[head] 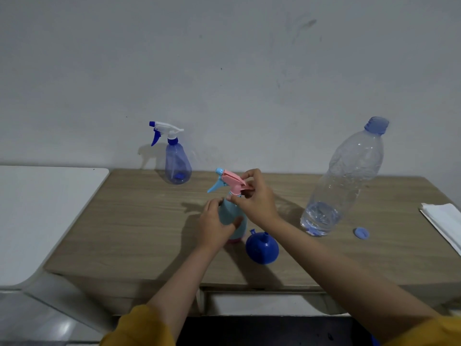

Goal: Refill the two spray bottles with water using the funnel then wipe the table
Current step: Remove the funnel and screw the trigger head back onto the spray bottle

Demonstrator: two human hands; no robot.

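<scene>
A light blue spray bottle (228,213) with a pink spray head (233,181) stands at the middle of the wooden table (139,221). My left hand (213,226) wraps around its body. My right hand (255,196) grips the pink head at the neck. A blue funnel (262,247) lies upside down just right of the bottle's base. A second spray bottle (177,161), clear blue with a white and blue head, stands at the back near the wall. A large clear water bottle (346,181), uncapped, stands to the right with a little water at the bottom.
The water bottle's blue cap (361,232) lies on the table to its right. A folded white cloth (446,221) rests at the table's right edge. A white surface (37,216) adjoins the table on the left. A grey wall rises right behind.
</scene>
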